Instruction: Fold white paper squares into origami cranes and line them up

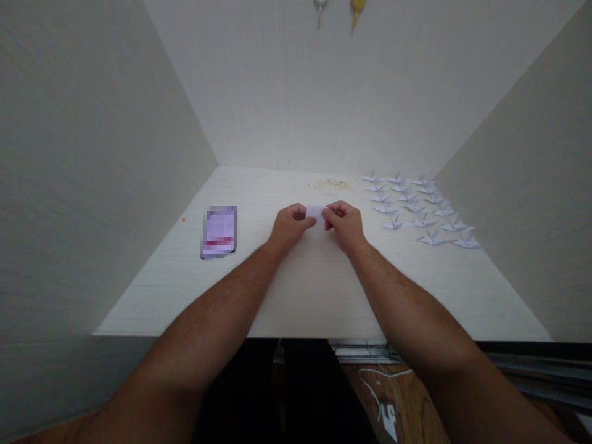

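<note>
Between my two hands, above the middle of the white table, is a small piece of white paper (316, 214). My left hand (291, 224) pinches its left side, with the thumb lying over the lower edge. At its right side, my right hand (343, 223) grips the paper between thumb and fingers. Whether the paper has folds in it is too small to tell. To the right stand several white folded paper cranes (407, 198), laid out in rough rows and apart from my hands.
On the left of the table (166, 296) lies a blurred purple-and-white rectangular item (219, 231) with a red band. A small red dot (184, 219) is near the left edge. Walls enclose three sides. Below, a white power strip (387, 419) with a cable lies on the wooden floor.
</note>
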`<state>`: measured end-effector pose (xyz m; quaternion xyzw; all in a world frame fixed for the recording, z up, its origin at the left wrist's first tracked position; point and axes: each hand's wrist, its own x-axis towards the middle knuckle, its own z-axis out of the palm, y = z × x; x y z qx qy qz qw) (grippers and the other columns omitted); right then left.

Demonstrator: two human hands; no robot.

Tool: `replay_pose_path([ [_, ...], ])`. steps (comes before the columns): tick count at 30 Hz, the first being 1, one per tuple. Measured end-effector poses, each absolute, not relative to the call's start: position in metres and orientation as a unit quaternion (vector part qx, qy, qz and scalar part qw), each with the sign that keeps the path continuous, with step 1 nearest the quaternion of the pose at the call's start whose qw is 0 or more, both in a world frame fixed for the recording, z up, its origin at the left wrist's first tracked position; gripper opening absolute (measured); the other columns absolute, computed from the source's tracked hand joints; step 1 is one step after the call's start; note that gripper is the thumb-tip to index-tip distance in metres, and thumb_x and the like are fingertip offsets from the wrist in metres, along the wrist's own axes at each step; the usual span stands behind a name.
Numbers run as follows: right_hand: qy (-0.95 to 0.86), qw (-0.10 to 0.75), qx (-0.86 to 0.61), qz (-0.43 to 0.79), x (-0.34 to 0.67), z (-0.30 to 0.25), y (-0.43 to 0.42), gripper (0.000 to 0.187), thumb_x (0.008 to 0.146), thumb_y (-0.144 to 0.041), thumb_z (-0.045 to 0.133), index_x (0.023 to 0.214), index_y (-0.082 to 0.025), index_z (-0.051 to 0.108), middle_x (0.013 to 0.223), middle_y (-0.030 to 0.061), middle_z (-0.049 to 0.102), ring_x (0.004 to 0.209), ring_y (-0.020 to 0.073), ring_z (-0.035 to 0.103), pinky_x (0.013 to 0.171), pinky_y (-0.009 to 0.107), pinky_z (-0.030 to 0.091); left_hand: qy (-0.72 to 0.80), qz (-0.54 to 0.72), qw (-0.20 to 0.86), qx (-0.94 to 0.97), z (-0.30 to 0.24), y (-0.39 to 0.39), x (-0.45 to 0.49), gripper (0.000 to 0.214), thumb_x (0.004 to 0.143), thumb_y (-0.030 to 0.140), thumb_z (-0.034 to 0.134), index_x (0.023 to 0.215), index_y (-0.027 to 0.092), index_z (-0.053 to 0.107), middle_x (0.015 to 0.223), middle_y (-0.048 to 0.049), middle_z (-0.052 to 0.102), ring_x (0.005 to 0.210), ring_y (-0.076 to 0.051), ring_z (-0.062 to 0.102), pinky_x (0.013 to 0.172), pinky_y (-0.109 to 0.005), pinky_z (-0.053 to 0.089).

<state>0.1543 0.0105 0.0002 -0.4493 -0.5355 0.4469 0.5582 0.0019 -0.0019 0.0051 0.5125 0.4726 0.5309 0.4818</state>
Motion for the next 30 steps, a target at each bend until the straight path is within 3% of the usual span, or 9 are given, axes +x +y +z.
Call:
replay_pose_path([
  [4, -0.529, 0.571, -0.458, 0.431, 0.1539, -0.0002, 0.0124, 0.025, 0.067, -0.040, 0.074, 0.077, -0.019, 0.064, 0.056, -0.0047, 0.058, 0.047, 0.0088, 0.049, 0.046, 0.023, 0.043, 0.489, 0.521, 0.463, 0.524, 0.0041, -0.0015, 0.0009, 0.022, 0.062, 0.024, 0.075, 0.063, 0.017, 0.054, 0.053, 0.0056, 0.054, 0.045, -0.005, 0.044, 0.045, -0.019, 0.033],
  [11, -0.530, 0.575, -0.456, 0.426, 0.1524, -0.0017, 0.0113, 0.029, 0.063, -0.037, 0.077, 0.083, -0.018, 0.067, 0.063, -0.0033, 0.062, 0.052, 0.0089, 0.052, 0.047, 0.023, 0.045, 0.494, 0.566, 0.483, 0.450, 0.0045, 0.0013, -0.0003, 0.022, 0.063, 0.024, 0.074, 0.079, 0.014, 0.062, 0.062, -0.0013, 0.065, 0.054, -0.013, 0.062, 0.049, -0.022, 0.047],
  [30, -0.522, 0.584, -0.444, 0.435, 0.1504, 0.0011, 0.0092, 0.024, 0.064, -0.034, 0.076, 0.080, -0.019, 0.067, 0.058, -0.0030, 0.063, 0.053, 0.0116, 0.057, 0.048, 0.025, 0.047, 0.508, 0.528, 0.494, 0.468, 0.0100, -0.0034, 0.0035, 0.018, 0.070, 0.017, 0.074, 0.083, 0.013, 0.063, 0.066, -0.0038, 0.068, 0.058, -0.015, 0.069, 0.049, -0.020, 0.051],
])
